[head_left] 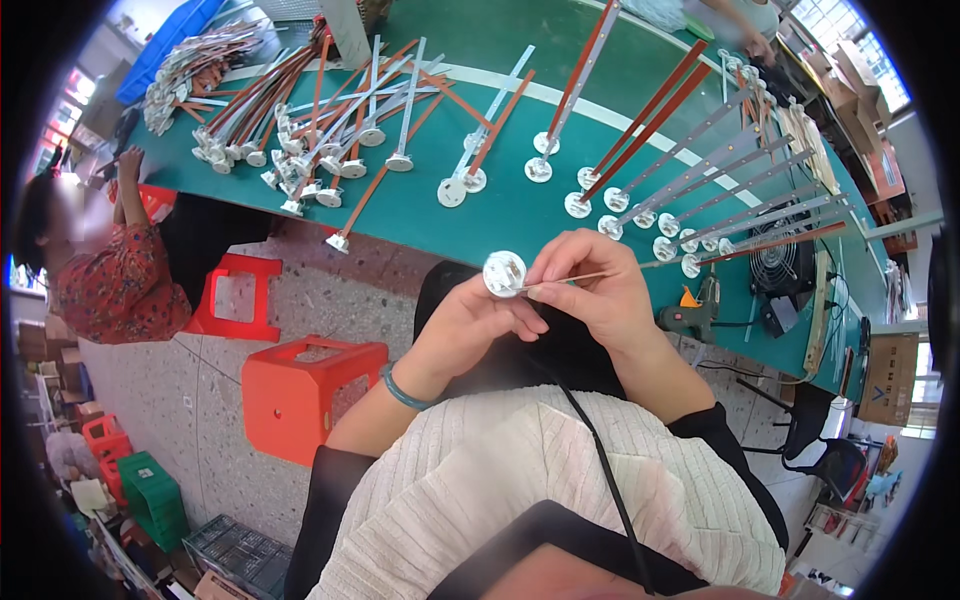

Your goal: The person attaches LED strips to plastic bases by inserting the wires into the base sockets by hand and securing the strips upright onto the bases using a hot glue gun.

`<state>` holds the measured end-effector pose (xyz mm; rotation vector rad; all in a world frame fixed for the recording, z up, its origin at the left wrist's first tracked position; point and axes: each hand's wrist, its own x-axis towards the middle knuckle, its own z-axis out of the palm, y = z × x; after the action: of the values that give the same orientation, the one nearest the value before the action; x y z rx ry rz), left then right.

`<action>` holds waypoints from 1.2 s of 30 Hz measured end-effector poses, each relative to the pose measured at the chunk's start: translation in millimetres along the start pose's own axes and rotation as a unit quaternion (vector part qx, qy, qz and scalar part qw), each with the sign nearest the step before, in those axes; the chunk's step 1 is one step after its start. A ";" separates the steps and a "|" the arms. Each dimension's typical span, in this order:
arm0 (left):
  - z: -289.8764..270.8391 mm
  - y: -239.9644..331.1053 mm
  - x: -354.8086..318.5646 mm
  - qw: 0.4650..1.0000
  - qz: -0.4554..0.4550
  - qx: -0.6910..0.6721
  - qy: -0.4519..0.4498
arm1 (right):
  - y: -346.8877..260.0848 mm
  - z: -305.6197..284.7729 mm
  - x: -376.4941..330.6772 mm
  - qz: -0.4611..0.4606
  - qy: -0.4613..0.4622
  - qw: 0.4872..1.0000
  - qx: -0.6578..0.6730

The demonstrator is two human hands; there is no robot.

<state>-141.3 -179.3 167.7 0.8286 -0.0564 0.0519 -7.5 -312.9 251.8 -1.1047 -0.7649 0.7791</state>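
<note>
I see my left hand (470,320) grasping a small white round disc (504,272), its grip clenched on the rim from below so that the flat face tilts up toward me. The disc is pale, with a few small marks or contacts near its middle that are too small to make out. My right hand (590,285) has its grip pinched shut on a thin pale strip (585,277), which runs from the disc's edge out to the right, past the fingers. Both hands sit close together, touching at the disc, just off the near edge of the green desk (440,215). Beyond the disc, on that desk, lie many long strips with white round ends (640,170), some silver, some copper-brown, fanned out. To the right of the disc a glue gun (690,315) rests on the desk. Below and left of the disc stands a red plastic stool (300,385) on the floor.
</note>
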 end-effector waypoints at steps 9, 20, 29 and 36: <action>-7.7 7.2 2.1 0.992 0.029 -0.120 -0.023 | -20.8 -13.4 -12.6 0.128 -0.001 0.986 -0.111; 4.0 14.1 9.7 0.996 0.086 -0.013 0.025 | -8.5 -10.5 -20.1 0.037 0.046 0.997 -0.059; 6.3 18.0 9.4 0.994 0.101 -0.004 0.037 | -6.0 -30.0 -16.1 0.042 -0.056 0.996 -0.049; 6.8 15.1 11.2 0.990 0.131 -0.026 0.043 | -8.2 -9.4 -14.3 0.046 0.031 0.996 -0.070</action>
<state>-131.3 -173.8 184.1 0.7621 -0.0844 0.3320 -5.7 -331.5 255.1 -1.2917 -0.7293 0.7741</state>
